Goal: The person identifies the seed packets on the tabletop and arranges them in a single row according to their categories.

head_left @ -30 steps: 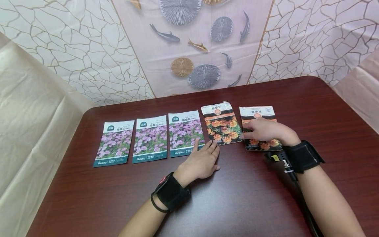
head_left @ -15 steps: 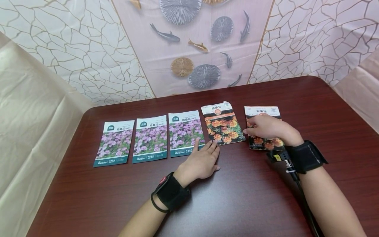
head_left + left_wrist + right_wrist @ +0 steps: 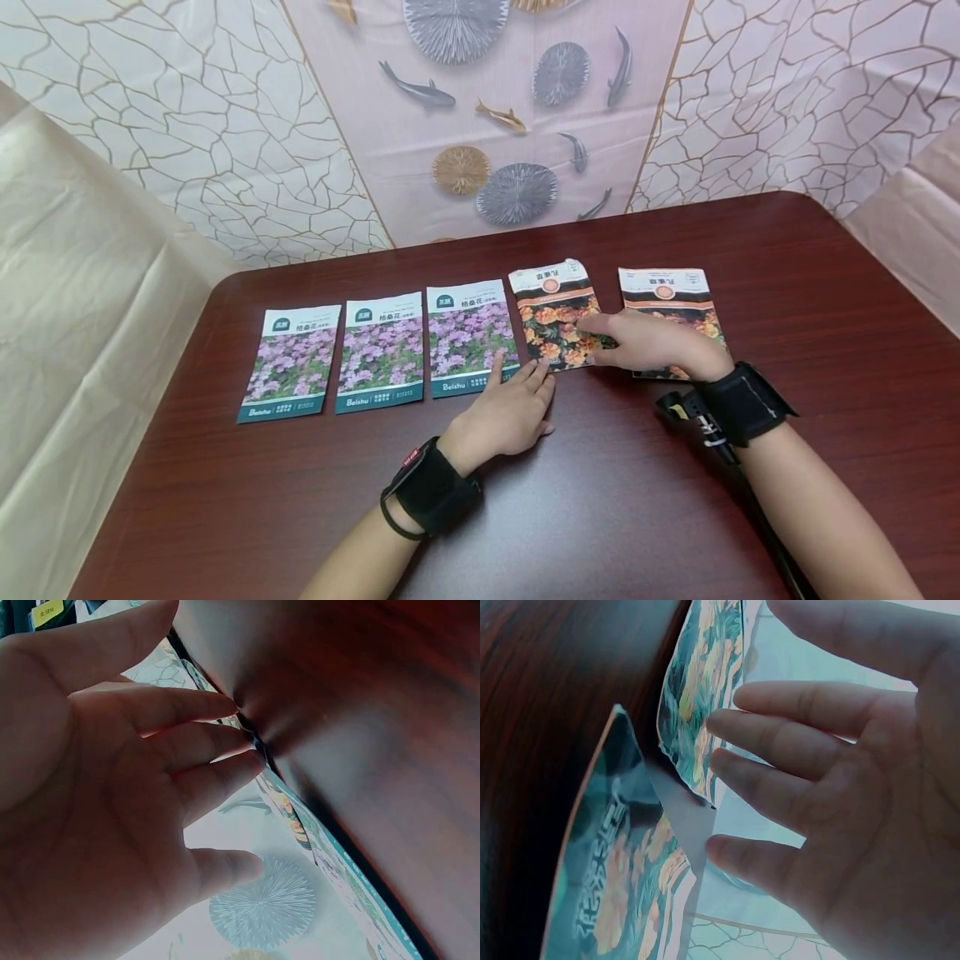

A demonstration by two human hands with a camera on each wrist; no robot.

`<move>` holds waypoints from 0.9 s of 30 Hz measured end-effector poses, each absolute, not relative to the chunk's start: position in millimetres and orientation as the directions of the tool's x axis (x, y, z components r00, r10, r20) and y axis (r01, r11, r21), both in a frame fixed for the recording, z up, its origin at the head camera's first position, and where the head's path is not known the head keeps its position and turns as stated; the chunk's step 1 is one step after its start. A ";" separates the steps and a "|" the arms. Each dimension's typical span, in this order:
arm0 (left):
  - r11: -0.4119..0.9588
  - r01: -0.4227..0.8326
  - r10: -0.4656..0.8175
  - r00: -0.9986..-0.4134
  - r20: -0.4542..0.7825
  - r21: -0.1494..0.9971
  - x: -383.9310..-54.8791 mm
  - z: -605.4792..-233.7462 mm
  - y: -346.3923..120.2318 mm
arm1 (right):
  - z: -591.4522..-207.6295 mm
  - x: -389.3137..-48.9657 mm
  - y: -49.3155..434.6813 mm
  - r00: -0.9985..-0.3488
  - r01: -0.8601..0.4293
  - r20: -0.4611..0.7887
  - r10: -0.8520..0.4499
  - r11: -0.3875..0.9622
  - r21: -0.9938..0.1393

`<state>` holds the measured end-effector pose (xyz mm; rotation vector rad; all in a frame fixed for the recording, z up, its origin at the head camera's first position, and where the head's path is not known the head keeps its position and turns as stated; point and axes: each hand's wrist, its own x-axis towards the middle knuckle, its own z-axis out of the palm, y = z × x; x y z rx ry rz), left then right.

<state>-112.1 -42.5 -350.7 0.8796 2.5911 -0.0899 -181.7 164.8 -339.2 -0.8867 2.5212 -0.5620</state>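
Note:
Two seed packets with orange marigolds lie flat at the right end of a row. My right hand (image 3: 652, 342) reaches across the right marigold packet (image 3: 667, 292), and its fingertips are at the left marigold packet (image 3: 555, 312). In the right wrist view its fingers (image 3: 780, 739) are spread and fairly straight beside that packet (image 3: 697, 690). My left hand (image 3: 510, 412) rests palm down, its fingertips at the near edges of the left marigold packet and the neighbouring purple-flower packet (image 3: 468, 333). The left wrist view shows its fingers (image 3: 202, 742) extended, gripping nothing.
Two more purple-flower packets, one in the middle (image 3: 381, 350) and one at the far left (image 3: 291, 362), continue the row. All lie on a dark red-brown table (image 3: 600, 517). A patterned cloth (image 3: 525, 125) hangs behind the table. A black cable (image 3: 765, 525) trails from my right wrist.
The right marigold packet slid a little to the right under my right hand. That hand then moved left onto the left marigold packet, which has shifted slightly. My left hand has stayed almost still.

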 end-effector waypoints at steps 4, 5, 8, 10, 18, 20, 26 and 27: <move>0.793 0.607 0.578 -0.715 -0.394 0.062 -110.8 -349.8 -42.4 | -338.9 -181.5 163.7 -0.698 -0.494 -0.284 -0.657 0.729 -0.474; 0.791 0.608 0.579 -0.713 -0.395 0.062 -110.3 -349.4 -42.4 | -338.3 -181.2 163.7 -0.695 -0.493 -0.292 -0.657 0.731 -0.472; 0.788 0.613 0.581 -0.706 -0.405 0.060 -109.0 -347.8 -42.3 | -336.3 -180.0 163.8 -0.689 -0.492 -0.308 -0.655 0.736 -0.465; 0.788 0.613 0.578 -0.701 -0.418 0.063 -108.1 -346.8 -42.3 | -335.2 -179.3 163.9 -0.685 -0.492 -0.316 -0.656 0.737 -0.464; 0.785 0.616 0.576 -0.686 -0.444 0.067 -104.9 -343.2 -43.8 | -331.8 -177.6 162.5 -0.662 -0.499 -0.339 -0.669 0.730 -0.466; 0.782 0.619 0.580 -0.683 -0.444 0.070 -104.4 -342.4 -44.1 | -330.8 -177.0 162.4 -0.658 -0.498 -0.341 -0.671 0.728 -0.472; 0.776 0.627 0.589 -0.678 -0.440 0.072 -103.6 -341.8 -44.4 | -329.5 -175.5 162.7 -0.657 -0.485 -0.355 -0.666 0.733 -0.477; 0.776 0.627 0.589 -0.679 -0.438 0.073 -103.5 -341.9 -44.4 | -329.5 -175.4 162.7 -0.658 -0.485 -0.355 -0.664 0.734 -0.476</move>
